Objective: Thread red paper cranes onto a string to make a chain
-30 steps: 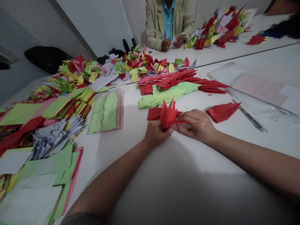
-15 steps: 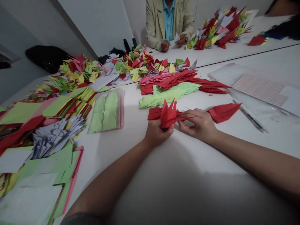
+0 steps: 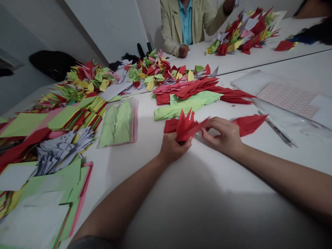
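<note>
We see dim, flat light, seemingly from overhead, with a broad soft shadow (image 3: 207, 214) across the near white table (image 3: 155, 180); the wide lens bends the edges, and the far left wall (image 3: 26, 93) turns murky.

paper crane (image 3: 185, 127) between left hand (image 3: 173, 148), right hand (image 3: 223, 135) | cranes (image 3: 155, 72) behind | stacks (image 3: 62, 117) left | sheet (image 3: 287, 100) right

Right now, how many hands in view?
4: left hand and right hand at red paper crane; co-worker's hand on the table, other hand raised. More may be hidden.
</note>
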The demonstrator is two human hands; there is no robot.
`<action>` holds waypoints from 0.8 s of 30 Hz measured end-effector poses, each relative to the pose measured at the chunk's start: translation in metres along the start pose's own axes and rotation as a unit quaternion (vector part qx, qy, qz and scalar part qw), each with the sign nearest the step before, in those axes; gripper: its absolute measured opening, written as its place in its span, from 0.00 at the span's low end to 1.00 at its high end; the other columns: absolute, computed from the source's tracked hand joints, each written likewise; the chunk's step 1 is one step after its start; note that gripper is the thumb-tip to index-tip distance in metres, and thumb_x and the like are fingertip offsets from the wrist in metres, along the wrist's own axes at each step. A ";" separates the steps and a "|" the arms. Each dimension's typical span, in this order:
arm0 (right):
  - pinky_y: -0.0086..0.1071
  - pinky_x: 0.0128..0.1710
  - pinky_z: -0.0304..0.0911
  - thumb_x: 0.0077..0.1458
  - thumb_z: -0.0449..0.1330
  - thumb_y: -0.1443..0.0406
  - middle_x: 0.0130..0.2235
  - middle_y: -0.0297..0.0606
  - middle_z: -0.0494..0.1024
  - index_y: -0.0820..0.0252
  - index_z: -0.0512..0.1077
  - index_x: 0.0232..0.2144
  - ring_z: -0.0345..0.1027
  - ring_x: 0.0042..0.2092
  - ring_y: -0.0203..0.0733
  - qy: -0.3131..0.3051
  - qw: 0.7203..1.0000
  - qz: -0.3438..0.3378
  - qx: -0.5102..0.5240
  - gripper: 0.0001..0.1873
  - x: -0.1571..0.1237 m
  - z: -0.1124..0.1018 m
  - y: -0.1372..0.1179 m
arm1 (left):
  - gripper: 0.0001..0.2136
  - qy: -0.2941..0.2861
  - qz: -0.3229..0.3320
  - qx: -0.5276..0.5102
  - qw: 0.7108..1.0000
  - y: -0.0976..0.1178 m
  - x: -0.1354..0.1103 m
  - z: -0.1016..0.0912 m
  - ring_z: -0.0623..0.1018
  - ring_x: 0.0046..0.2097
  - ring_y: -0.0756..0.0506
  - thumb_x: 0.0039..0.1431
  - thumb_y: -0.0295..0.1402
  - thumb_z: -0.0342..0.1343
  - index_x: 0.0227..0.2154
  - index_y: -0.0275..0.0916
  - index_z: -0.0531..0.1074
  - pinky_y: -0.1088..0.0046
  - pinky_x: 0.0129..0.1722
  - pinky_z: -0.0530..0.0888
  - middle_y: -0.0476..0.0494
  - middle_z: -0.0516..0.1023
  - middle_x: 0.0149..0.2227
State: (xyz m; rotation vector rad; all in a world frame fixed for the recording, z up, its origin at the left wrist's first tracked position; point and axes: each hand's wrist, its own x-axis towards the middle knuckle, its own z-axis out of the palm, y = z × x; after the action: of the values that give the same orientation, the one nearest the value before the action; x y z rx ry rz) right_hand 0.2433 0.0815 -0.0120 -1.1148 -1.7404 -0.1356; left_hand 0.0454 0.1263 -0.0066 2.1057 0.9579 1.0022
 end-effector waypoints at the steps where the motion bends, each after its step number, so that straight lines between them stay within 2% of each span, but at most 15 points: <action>1: 0.35 0.31 0.68 0.55 0.60 0.68 0.31 0.38 0.78 0.56 0.72 0.32 0.72 0.31 0.40 0.006 1.000 0.015 0.016 0.03 0.001 -0.001 0.001 | 0.09 0.001 -0.007 0.003 1.000 0.001 0.000 0.000 0.74 0.21 0.49 0.50 0.33 0.61 0.18 0.36 0.74 0.75 0.21 0.71 0.48 0.74 0.17; 3: 0.36 0.33 0.69 0.55 0.59 0.69 0.33 0.39 0.77 0.56 0.72 0.34 0.72 0.34 0.42 0.005 0.999 0.026 0.046 0.04 0.002 -0.003 0.002 | 0.08 0.001 -0.024 0.002 1.000 0.003 0.000 -0.001 0.74 0.21 0.49 0.51 0.33 0.61 0.20 0.36 0.76 0.75 0.22 0.72 0.48 0.75 0.17; 7: 0.38 0.37 0.70 0.54 0.59 0.69 0.38 0.42 0.76 0.57 0.71 0.40 0.72 0.39 0.44 -0.039 0.995 -0.008 0.091 0.09 0.003 -0.004 0.000 | 0.09 -0.008 -0.050 -0.037 0.998 0.003 0.001 -0.001 0.75 0.20 0.51 0.54 0.34 0.60 0.22 0.35 0.78 0.76 0.23 0.73 0.48 0.76 0.19; 12: 0.38 0.40 0.71 0.56 0.61 0.67 0.40 0.44 0.77 0.57 0.72 0.43 0.73 0.42 0.45 -0.097 0.989 -0.046 0.103 0.11 0.000 -0.002 -0.003 | 0.09 -0.024 -0.010 -0.021 0.999 -0.002 0.000 0.000 0.74 0.21 0.50 0.51 0.34 0.62 0.21 0.36 0.77 0.77 0.22 0.71 0.48 0.75 0.18; 18: 0.38 0.38 0.72 0.57 0.60 0.68 0.37 0.41 0.80 0.56 0.74 0.42 0.74 0.40 0.44 -0.057 0.995 -0.044 0.074 0.09 -0.002 0.002 0.000 | 0.12 -0.014 -0.008 -0.010 1.000 0.004 0.000 -0.002 0.71 0.20 0.51 0.54 0.38 0.60 0.20 0.36 0.72 0.77 0.20 0.67 0.49 0.72 0.17; 24: 0.38 0.38 0.72 0.57 0.60 0.67 0.38 0.41 0.80 0.55 0.75 0.41 0.74 0.40 0.44 -0.066 0.994 -0.044 0.080 0.09 -0.002 0.001 -0.002 | 0.11 -0.015 -0.011 -0.008 1.000 0.004 0.000 -0.002 0.69 0.20 0.52 0.55 0.36 0.58 0.21 0.36 0.72 0.78 0.21 0.66 0.51 0.70 0.16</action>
State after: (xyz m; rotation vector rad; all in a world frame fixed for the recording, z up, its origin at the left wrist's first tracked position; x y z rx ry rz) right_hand 0.2413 0.0802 -0.0130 -0.9491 -1.8838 0.0237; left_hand 0.0448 0.1243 -0.0022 2.0875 0.9534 0.9604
